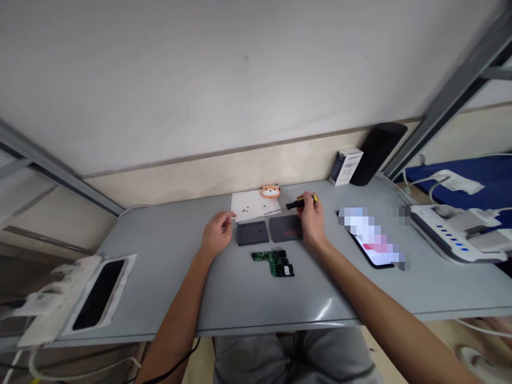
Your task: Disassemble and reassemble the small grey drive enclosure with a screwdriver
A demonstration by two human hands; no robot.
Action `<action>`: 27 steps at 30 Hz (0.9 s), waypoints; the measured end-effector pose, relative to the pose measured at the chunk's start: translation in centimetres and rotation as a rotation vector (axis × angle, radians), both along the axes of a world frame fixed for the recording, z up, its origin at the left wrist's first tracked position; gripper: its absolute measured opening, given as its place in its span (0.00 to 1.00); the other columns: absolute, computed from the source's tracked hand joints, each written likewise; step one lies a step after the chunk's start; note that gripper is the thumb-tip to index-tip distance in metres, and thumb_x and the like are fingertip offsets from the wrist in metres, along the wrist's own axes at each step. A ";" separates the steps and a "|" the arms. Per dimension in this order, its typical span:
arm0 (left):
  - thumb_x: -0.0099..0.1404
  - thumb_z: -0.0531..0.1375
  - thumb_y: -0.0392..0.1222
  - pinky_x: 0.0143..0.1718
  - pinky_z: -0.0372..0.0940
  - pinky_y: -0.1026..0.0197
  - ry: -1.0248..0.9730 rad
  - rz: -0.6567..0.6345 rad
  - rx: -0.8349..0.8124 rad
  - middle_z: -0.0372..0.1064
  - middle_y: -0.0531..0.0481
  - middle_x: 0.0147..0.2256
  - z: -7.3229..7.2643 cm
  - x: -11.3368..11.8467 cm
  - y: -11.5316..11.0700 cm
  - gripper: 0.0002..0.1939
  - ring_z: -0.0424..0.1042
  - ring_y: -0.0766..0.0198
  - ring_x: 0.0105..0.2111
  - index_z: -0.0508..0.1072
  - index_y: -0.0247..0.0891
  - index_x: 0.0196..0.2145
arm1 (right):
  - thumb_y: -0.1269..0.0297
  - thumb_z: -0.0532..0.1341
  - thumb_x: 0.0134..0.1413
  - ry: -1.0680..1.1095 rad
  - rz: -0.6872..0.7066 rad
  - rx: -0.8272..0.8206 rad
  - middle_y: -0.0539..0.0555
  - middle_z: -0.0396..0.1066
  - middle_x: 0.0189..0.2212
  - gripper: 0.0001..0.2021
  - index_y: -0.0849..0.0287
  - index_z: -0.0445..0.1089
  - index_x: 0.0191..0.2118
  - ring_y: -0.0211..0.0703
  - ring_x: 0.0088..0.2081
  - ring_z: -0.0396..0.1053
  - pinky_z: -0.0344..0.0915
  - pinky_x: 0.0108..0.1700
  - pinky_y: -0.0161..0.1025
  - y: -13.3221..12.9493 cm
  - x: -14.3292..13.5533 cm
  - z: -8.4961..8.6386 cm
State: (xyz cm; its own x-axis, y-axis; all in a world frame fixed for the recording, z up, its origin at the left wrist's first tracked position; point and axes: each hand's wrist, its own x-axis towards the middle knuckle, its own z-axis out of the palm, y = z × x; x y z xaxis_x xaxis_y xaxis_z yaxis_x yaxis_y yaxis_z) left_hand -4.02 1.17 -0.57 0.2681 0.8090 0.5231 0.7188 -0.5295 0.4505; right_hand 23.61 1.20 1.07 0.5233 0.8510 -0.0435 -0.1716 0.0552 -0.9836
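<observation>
My right hand (312, 220) grips a screwdriver (296, 204) with a black and yellow handle; its thin shaft points left over a white sheet of paper (248, 200). Several small dark screws (245, 209) lie on that paper. My left hand (218, 230) rests on the table by the paper's left side, fingers curled and index finger partly out; whether anything is in it I cannot make out. Between the hands are a dark shallow case half (252, 233) and a flat dark cover (283, 228), partly behind my right hand. A green circuit board (276, 261) lies nearer me.
An orange animal-face item (271, 191) sits at the paper's back edge. To the right are a lit phone (370, 240), a power strip (456, 234), a small box (346, 166) and a black cylinder (378, 152). A dark phone (100, 293) and white power strip (64, 298) lie left.
</observation>
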 end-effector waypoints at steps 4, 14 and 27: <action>0.62 0.53 0.26 0.34 0.68 0.65 0.022 0.003 -0.002 0.72 0.52 0.33 0.0 0.1 -0.2 0.18 0.72 0.64 0.32 0.76 0.41 0.43 | 0.37 0.59 0.55 -0.009 0.007 0.014 0.47 0.67 0.28 0.22 0.53 0.66 0.32 0.40 0.30 0.65 0.62 0.34 0.38 0.0 0.1 -0.1; 0.62 0.53 0.26 0.37 0.67 0.61 0.077 0.007 0.018 0.73 0.51 0.32 0.4 0.2 -0.2 0.15 0.73 0.62 0.32 0.75 0.40 0.36 | 0.38 0.59 0.54 0.004 0.021 0.015 0.47 0.67 0.28 0.22 0.53 0.66 0.31 0.40 0.30 0.65 0.64 0.35 0.39 0.1 0.2 0.1; 0.66 0.52 0.28 0.36 0.67 0.61 0.068 -0.014 0.065 0.72 0.50 0.33 1.3 0.9 -0.6 0.14 0.72 0.61 0.32 0.75 0.41 0.38 | 0.39 0.59 0.53 -0.005 0.067 0.023 0.48 0.67 0.28 0.21 0.53 0.65 0.31 0.41 0.31 0.65 0.65 0.36 0.40 0.4 0.3 0.0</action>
State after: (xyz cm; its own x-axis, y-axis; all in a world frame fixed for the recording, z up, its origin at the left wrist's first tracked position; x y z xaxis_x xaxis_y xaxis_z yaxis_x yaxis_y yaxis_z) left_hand -3.16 0.61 0.76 0.3158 0.7701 0.5543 0.7389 -0.5661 0.3655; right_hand 23.87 1.60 1.06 0.4649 0.8851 -0.0208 -0.1709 0.0667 -0.9830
